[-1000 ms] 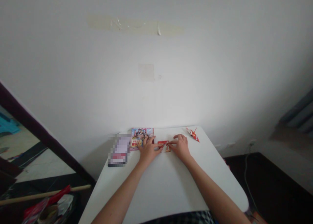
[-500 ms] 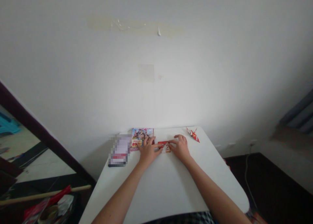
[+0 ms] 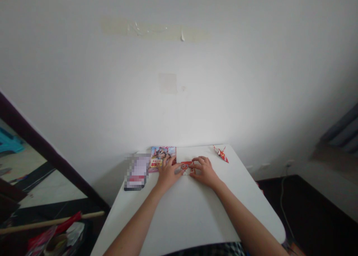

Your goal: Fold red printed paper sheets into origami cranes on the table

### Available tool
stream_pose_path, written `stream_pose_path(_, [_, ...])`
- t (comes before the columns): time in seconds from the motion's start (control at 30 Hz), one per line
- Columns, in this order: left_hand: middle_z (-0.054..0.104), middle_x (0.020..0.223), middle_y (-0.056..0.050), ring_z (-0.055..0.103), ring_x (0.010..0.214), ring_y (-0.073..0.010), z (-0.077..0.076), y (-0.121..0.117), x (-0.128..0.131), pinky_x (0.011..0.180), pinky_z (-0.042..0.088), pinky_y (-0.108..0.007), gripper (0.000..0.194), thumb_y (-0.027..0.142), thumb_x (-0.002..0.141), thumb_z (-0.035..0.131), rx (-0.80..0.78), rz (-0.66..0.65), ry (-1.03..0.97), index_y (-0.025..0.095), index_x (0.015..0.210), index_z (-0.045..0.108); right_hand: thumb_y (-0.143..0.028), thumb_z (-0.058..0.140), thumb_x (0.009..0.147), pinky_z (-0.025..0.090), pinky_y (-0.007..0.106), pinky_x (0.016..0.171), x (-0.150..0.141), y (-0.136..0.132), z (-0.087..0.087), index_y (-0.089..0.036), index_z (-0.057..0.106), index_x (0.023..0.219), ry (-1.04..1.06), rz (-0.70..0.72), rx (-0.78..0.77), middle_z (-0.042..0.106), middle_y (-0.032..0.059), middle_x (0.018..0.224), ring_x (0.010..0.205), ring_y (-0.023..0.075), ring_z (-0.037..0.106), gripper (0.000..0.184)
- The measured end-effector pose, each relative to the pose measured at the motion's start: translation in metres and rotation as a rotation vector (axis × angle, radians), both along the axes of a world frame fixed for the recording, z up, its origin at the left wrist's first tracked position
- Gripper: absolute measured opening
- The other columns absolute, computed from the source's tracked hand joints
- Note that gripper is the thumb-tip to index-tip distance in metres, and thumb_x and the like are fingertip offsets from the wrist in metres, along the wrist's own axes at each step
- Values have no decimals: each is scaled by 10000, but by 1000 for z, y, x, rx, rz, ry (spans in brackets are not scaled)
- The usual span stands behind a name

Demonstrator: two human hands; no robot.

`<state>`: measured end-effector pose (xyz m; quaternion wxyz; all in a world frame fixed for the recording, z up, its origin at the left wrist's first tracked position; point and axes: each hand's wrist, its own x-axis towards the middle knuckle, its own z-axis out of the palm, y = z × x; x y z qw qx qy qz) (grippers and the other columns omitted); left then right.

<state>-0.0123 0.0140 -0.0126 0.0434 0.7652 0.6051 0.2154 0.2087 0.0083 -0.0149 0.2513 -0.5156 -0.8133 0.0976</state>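
Note:
A small piece of red and white printed paper [image 3: 185, 167], folded, lies flat on the white table [image 3: 184, 211] between my two hands. My left hand [image 3: 167, 170] holds its left side with thumb and index finger, while the other fingers reach over the edge of a colourful printed leaflet [image 3: 157, 156]. On the paper's right side, my right hand [image 3: 205, 171] grips it with thumb and fingertips, index finger bent over the top. The fingertips cover part of the paper, so its exact folds cannot be made out.
A phone-like device [image 3: 137, 172], blurred out, lies at the table's left edge. A folded red and white paper shape [image 3: 221, 154] rests at the back right. The wall [image 3: 184, 118] stands right behind the table. A bin-like container with rubbish [image 3: 60, 241] is on the floor at left.
My right hand has shifted slightly, its raised fingers coming down and its thumb moving lower over the paper's right side. My left hand stays nearly in place on the paper.

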Motion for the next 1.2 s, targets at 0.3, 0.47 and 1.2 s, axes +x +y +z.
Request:
stream_pose_path(0.3, [436, 1568, 14, 244, 1476, -396, 2, 6, -21, 1160, 212, -667, 483, 601, 703, 768, -92, -124, 38, 454, 1161, 722, -398, 756, 797, 254, 542, 1150, 0, 1, 0, -378, 715, 1174, 2, 21, -26, 636, 16, 1325, 1340, 302, 411, 379])
stream_pose_path(0.47, [475, 1537, 23, 272, 1462, -374, 2, 4, -20, 1163, 219, -638, 397, 587, 747, 739, -43, -146, 34, 467, 1126, 734, -416, 751, 803, 189, 573, 1175, 1, 0, 1, -363, 693, 1214, 20, 36, -40, 629, 29, 1338, 1341, 302, 413, 418])
stream_pose_path(1.2, [522, 1502, 13, 322, 1430, -377, 4, 3, -13, 1134, 223, -690, 321, 567, 896, 578, 13, -117, 8, 458, 1163, 719, -288, 598, 947, 184, 612, 1166, 6, 9, -10, -357, 716, 1160, 214, 23, 100, 723, 38, 1147, 1213, 256, 555, 253])
